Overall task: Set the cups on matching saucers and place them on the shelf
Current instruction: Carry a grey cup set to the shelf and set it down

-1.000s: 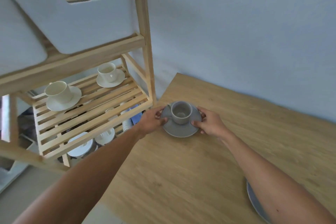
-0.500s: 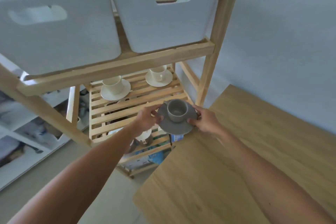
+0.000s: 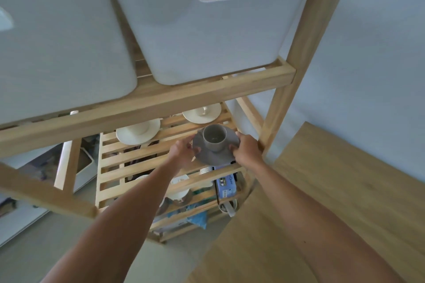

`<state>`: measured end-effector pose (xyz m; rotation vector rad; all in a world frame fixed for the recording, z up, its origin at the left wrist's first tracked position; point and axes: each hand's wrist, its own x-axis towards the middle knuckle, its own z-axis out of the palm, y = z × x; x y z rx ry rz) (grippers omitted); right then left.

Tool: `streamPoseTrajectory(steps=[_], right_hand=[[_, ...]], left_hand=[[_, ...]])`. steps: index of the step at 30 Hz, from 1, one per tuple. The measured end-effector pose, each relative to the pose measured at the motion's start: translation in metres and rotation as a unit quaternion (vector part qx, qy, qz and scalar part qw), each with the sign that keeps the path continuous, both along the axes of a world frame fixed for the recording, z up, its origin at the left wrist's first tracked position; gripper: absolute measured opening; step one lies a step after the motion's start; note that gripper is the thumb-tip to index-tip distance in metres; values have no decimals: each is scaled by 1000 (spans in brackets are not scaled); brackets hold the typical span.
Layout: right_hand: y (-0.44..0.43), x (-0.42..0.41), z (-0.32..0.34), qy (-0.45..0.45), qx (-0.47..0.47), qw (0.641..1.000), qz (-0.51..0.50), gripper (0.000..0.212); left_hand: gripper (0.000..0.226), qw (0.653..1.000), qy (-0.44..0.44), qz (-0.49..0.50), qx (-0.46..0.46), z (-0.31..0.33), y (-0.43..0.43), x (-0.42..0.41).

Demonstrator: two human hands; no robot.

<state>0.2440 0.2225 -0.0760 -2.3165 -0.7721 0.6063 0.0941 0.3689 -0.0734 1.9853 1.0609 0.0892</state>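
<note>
A grey cup [image 3: 214,137] stands upright on a grey saucer [image 3: 212,156]. My left hand [image 3: 182,151] grips the saucer's left rim and my right hand [image 3: 246,148] grips its right rim. The pair is over the right front part of the slatted middle shelf [image 3: 138,161] of a wooden rack; I cannot tell whether it touches the slats. Further back on that shelf are two cream cups on cream saucers, one at the left [image 3: 138,131] and one at the right [image 3: 202,114], both partly hidden by the upper shelf rail.
Two white bins [image 3: 207,30] fill the upper shelf, low over the opening. The rack's right post [image 3: 287,89] stands just beside my right hand. More crockery and a blue box [image 3: 226,186] lie on lower shelves. A wooden table [image 3: 333,190] is at the right.
Both hands lifted the grey cup and saucer off the table and carried them left, in under the upper rail over the middle shelf. My view swung left toward the rack.
</note>
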Motion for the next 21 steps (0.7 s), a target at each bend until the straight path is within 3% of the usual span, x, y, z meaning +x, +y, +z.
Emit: streamPoseTrajectory(steps=[6, 10, 14, 17, 21], right_hand=[[10, 8, -11, -20, -58, 998, 9, 58], [13, 10, -14, -21, -47, 999, -2, 58], [11, 6, -13, -32, -13, 999, -24, 40], [9, 3, -12, -34, 4, 999, -29, 20], [-1, -5, -10, -15, 18, 999, -30, 19]], left_hand=[[41, 999, 24, -5, 40, -9, 5, 7], [39, 995, 62, -29, 70, -12, 9, 8], [45, 991, 89, -32, 95, -11, 9, 7], [56, 996, 57, -15, 63, -13, 5, 1], [63, 1000, 24, -3, 19, -10, -2, -10]])
